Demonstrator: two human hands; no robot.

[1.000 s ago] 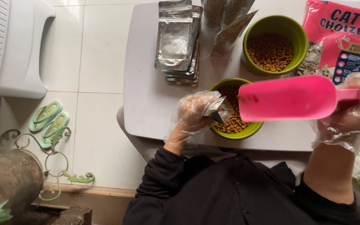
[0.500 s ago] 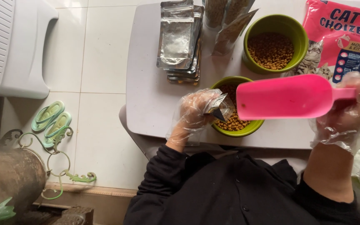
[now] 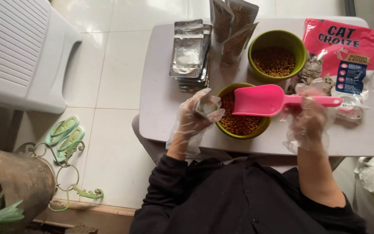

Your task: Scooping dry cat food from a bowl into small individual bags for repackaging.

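On the pale table [image 3: 161, 125], your gloved right hand [image 3: 309, 119] grips the pink scoop [image 3: 265, 99] over the near green bowl [image 3: 239, 130] of kibble, while your left hand [image 3: 195, 115] clasps a small silver pouch [image 3: 205, 106] at its rim, apparently the filling step.

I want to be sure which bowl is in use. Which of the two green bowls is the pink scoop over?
The nearer green bowl, between the two gloved hands: the pink scoop hangs over its kibble. The far green bowl stands beside the pink bag.

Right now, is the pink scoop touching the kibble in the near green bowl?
Cannot tell. In the head view the pink scoop overlaps the near green bowl from above, held by the right hand, but the top-down angle hides any gap.
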